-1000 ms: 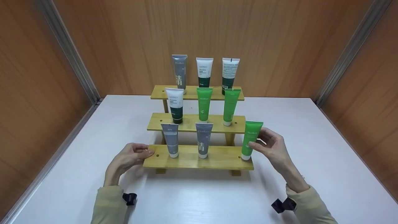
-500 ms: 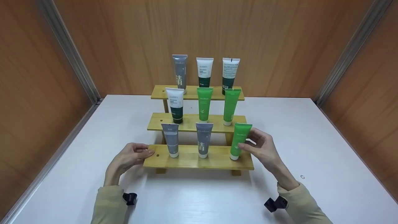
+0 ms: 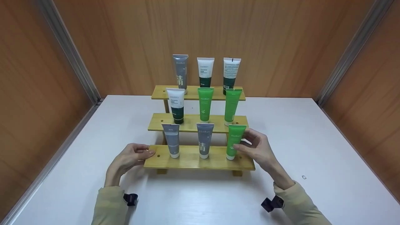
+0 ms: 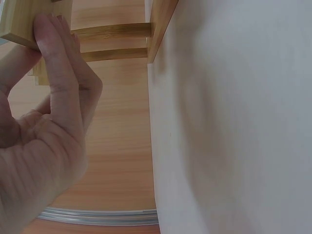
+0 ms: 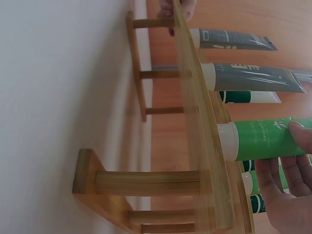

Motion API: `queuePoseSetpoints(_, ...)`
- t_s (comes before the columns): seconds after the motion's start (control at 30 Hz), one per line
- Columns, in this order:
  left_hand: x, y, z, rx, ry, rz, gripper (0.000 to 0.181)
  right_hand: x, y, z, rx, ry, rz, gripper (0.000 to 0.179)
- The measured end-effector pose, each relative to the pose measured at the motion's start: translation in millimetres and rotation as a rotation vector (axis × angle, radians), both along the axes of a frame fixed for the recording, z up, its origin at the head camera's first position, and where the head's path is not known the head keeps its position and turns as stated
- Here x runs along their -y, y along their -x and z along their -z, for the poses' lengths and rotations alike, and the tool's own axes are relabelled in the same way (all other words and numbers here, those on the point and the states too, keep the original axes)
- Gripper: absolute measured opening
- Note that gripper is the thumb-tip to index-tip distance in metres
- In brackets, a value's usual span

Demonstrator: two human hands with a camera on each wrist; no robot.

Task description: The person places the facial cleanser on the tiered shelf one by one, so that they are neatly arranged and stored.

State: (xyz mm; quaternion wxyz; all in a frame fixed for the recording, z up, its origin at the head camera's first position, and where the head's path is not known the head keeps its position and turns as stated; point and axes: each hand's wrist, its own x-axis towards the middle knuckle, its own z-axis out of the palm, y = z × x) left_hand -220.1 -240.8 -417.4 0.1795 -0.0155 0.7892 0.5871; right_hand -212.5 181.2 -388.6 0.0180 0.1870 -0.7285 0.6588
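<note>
A three-tier wooden display rack (image 3: 187, 163) stands on the white table, with squeeze tubes upright on each step. My left hand (image 3: 129, 158) pinches the left end of the lowest step, and the left wrist view shows the fingers at the board's edge. Between the thumb and fingers of my right hand (image 3: 258, 150) is a green tube (image 3: 233, 140), cap down at the right of that step. In the right wrist view its white cap (image 5: 227, 141) meets the board. Two grey tubes (image 3: 172, 140) share the step to its left.
On the middle step stand a white-and-dark-green tube (image 3: 177, 104) and two green tubes (image 3: 205, 103). The top step bears a grey tube (image 3: 180, 72) and two white-and-dark-green tubes (image 3: 205, 70). Wooden panels (image 3: 200, 31) enclose the table's back and sides.
My right hand has moved left with the green tube, from the lowest step's right end to nearer the grey tubes. The left hand and rack have stayed put.
</note>
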Motion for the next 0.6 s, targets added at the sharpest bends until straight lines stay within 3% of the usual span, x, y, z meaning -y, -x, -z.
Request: queuePoseSetpoints(0.6,0.8,0.9,0.8,-0.012,-0.041,0.013,0.054,-2.8,1.4,3.6,-0.022,0.005,-0.049,0.05)
